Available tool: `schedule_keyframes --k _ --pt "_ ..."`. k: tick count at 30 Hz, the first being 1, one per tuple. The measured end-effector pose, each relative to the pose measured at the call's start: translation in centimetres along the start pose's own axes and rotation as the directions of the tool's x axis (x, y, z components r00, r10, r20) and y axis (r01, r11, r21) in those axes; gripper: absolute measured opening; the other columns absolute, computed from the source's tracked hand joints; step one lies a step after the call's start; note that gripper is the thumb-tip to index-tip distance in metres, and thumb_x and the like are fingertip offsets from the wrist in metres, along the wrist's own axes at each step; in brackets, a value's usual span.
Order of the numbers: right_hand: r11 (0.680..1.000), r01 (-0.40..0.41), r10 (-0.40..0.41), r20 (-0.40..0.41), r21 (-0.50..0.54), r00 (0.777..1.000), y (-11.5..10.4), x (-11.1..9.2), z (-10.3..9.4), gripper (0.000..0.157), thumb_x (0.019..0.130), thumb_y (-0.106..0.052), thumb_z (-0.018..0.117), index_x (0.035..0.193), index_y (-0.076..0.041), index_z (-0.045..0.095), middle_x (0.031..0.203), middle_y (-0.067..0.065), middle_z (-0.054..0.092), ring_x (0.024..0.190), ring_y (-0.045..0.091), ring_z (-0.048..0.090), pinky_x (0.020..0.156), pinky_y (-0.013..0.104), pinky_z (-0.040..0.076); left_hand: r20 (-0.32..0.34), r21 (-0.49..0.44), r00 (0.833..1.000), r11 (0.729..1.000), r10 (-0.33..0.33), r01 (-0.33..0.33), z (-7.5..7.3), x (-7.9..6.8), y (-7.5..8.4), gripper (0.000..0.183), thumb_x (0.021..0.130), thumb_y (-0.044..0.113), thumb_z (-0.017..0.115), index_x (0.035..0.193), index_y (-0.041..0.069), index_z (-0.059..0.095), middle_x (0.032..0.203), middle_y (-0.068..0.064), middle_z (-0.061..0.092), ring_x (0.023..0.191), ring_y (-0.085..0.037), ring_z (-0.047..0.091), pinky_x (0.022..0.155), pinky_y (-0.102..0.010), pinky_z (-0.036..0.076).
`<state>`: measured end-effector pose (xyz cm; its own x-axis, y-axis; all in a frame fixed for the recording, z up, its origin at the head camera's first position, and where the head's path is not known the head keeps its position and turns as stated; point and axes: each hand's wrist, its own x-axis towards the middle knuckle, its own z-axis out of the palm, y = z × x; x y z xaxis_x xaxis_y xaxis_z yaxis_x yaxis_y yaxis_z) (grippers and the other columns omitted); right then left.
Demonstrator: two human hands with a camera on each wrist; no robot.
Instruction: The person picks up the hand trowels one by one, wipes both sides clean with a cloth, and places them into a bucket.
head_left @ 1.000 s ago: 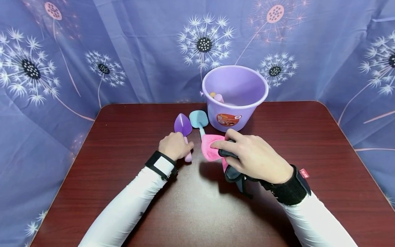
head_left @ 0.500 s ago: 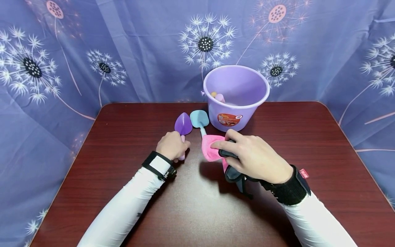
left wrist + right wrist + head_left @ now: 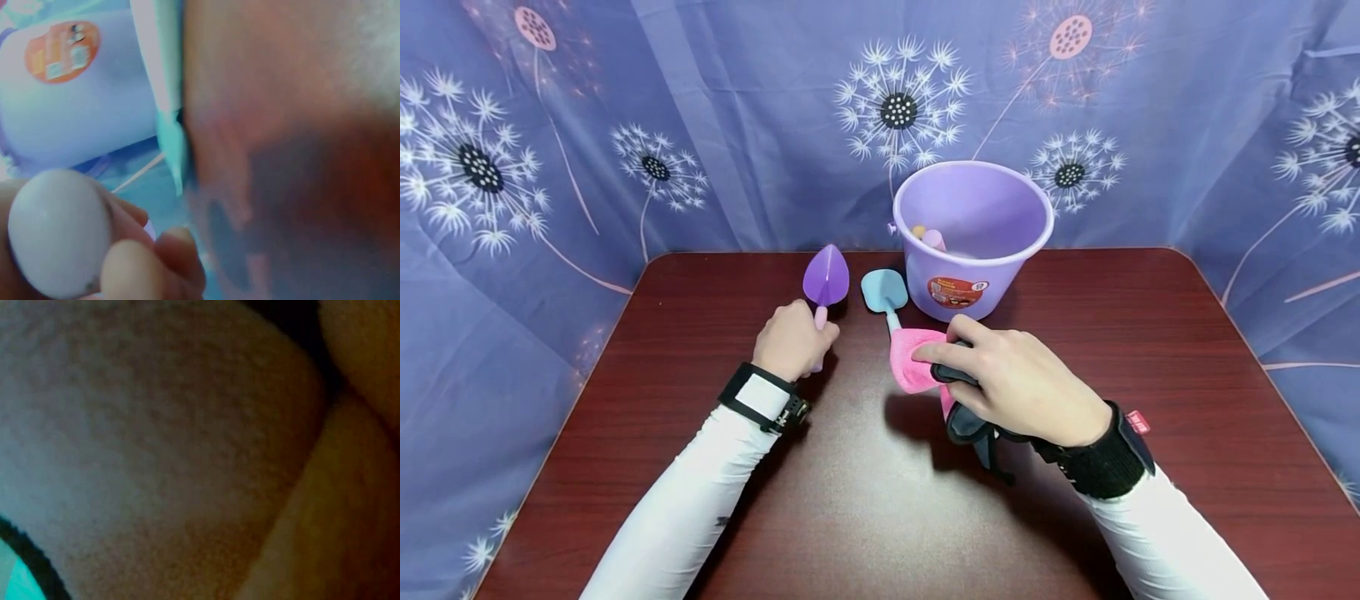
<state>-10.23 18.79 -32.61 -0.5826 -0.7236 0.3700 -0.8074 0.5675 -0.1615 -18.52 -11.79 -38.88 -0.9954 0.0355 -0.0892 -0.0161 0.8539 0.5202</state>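
In the head view my left hand (image 3: 793, 342) grips the pale pink handle of a toy trowel (image 3: 826, 277) with a pointed purple blade. The blade is tilted up; the handle's round end (image 3: 59, 234) shows between the fingers in the left wrist view. My right hand (image 3: 1018, 383) pinches a fuzzy pink cloth piece (image 3: 913, 358) with dark trim, its full shape hidden by the hand. The right wrist view shows only its fabric (image 3: 156, 437) and fingers, close and dark. A light blue toy shovel (image 3: 884, 290) lies between the hands, its handle's lower part hidden behind the pink cloth.
A purple bucket (image 3: 970, 283) with an orange label stands at the back, just right of the shovel. Inside are a pink piece (image 3: 933, 239) and a small yellow one (image 3: 918, 231). Blue dandelion-print curtains (image 3: 760, 125) hang around the brown table (image 3: 1150, 333).
My left hand has closed on the trowel's handle and moved left with it, raising the blade and widening the gap to the blue shovel. The right hand and pink cloth have stayed put.
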Motion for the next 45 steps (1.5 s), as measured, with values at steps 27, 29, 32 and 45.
schedule_keyframes --k 27,29,32,45 --pt "0.998 -0.022 0.013 -0.162 -0.051 0.987 0.1 0.0 -0.2 0.049 0.085 -0.007 0.070 0.131 -0.022 0.070 0.104 -0.001 0.057 0.059 0.010 0.050 0.051 0.033 0.044 -0.541 0.201 0.732 0.909 0.415 -0.366 -4.9 -4.1 3.7 0.029 0.093 0.031 0.078 0.102 0.007 0.064 0.062 -0.007 0.061 0.047 -0.034 0.055 0.042 -0.049 0.043" --pt "0.998 -0.017 0.006 -0.201 -0.052 0.980 0.1 0.0 -0.2 0.049 0.085 -0.006 0.069 0.131 -0.021 0.070 0.105 0.001 0.059 0.060 0.012 0.052 0.051 0.034 0.045 -0.539 0.219 0.716 0.894 0.444 -0.390 -4.9 -4.3 3.8 0.029 0.093 0.031 0.079 0.102 0.007 0.064 0.061 -0.007 0.060 0.046 -0.032 0.053 0.041 -0.048 0.042" --pt "0.998 -0.029 0.015 -0.250 -0.052 0.968 0.1 0.1 -0.3 0.047 0.087 -0.007 0.066 0.132 -0.022 0.070 0.106 0.002 0.059 0.063 0.013 0.053 0.050 0.034 0.045 -0.528 0.254 0.690 0.867 0.496 -0.429 -4.9 -4.7 4.1 0.029 0.095 0.029 0.078 0.103 0.006 0.063 0.062 -0.006 0.059 0.046 -0.030 0.053 0.040 -0.047 0.042" --pt "0.994 -0.063 0.017 -0.437 -0.092 0.899 -0.4 0.5 -0.7 0.040 0.093 -0.016 0.052 0.127 -0.019 0.073 0.102 0.010 0.059 0.057 0.015 0.048 0.045 0.035 0.041 -0.490 0.380 0.538 0.724 0.686 -0.576 -4.2 -6.3 5.8 0.027 0.095 0.027 0.082 0.097 0.007 0.062 0.069 -0.004 0.056 0.053 -0.023 0.053 0.041 -0.043 0.045"
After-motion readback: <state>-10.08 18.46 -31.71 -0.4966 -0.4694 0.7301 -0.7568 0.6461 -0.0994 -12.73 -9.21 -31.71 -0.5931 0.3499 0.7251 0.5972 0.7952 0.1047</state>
